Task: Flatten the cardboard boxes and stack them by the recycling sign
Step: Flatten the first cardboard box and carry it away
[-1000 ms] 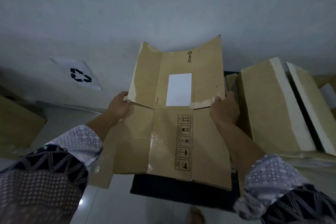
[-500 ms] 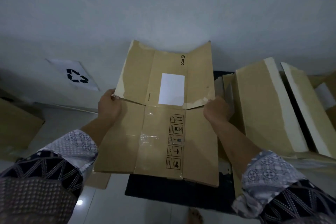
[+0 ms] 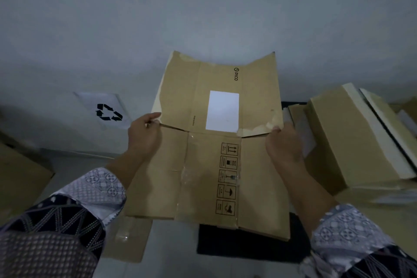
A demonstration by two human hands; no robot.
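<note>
Flattened cardboard box held up before a wall, left hand and right hand each pinching a side edge at the flap crease; recycling sign to its left. The torn flaps could rip, or the sheet slip from such small pinches

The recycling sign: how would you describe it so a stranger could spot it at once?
Look at the pale wall ahead, then low down, left of the flattened box being held up. There, low on the wall, is the recycling sign, a white sheet. It alone bears three black chasing arrows, whereas the white label on the box is blank.
</note>
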